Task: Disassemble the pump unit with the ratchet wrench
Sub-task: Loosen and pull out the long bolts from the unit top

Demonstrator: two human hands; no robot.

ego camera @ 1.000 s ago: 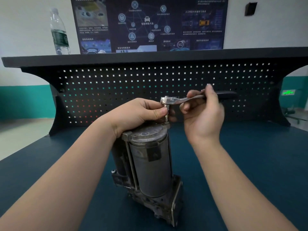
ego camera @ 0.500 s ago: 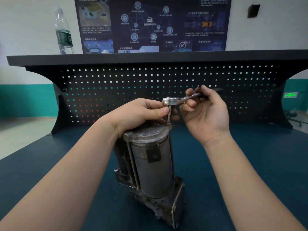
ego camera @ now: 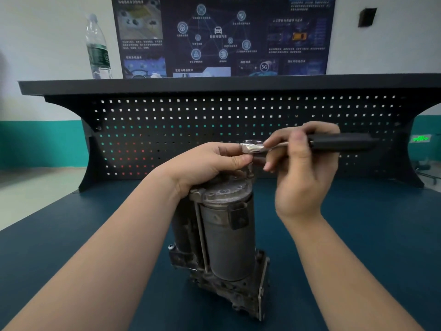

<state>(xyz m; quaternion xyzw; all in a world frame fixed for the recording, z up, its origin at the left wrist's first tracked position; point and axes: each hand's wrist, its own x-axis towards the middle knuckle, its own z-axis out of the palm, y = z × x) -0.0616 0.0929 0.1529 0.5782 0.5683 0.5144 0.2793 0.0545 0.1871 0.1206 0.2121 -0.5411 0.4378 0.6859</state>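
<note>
A grey, worn pump unit [ego camera: 224, 237] stands upright on the dark blue bench top, its round cap facing up. The ratchet wrench [ego camera: 338, 142] lies level above the cap, chrome head to the left, black handle pointing right. Its socket bit drops onto a bolt at the cap's right rim. My left hand [ego camera: 210, 163] rests on the cap and pinches the wrench head between thumb and fingers. My right hand [ego camera: 303, 168] grips the wrench shaft where chrome meets the black handle.
A black perforated back panel [ego camera: 167, 130] with a shelf rises behind the bench. A clear plastic water bottle [ego camera: 97, 48] stands on the shelf at left. A dark poster [ego camera: 222, 34] hangs on the wall. Bench top [ego camera: 370, 235] spreads on both sides of the pump.
The wrench handle has swung back to the right with my right hand, so its black grip shows again. My left hand stays on the wrench head.
</note>
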